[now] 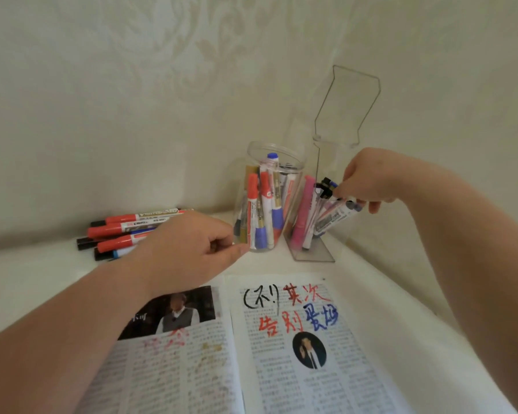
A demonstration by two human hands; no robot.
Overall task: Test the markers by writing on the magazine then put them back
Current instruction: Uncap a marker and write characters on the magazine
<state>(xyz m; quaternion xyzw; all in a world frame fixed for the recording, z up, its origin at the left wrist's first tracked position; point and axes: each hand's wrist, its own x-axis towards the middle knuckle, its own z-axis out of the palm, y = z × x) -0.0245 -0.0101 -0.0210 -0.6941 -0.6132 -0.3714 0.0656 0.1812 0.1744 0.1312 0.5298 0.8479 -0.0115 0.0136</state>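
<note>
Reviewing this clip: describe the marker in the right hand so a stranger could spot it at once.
Behind the open magazine with red, black and blue characters stands a clear rectangular acrylic holder, right of a round clear plastic jar. The white-barrelled, dark-ended marker leans out of the holder's right side, pinched by the right hand; its neighbours stand steeper and unheld.

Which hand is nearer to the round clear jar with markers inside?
Left. The left hand is right at the jar's lower left side, perhaps touching it. The right hand is farther right, gripping markers in the square clear holder beside the jar.
</note>
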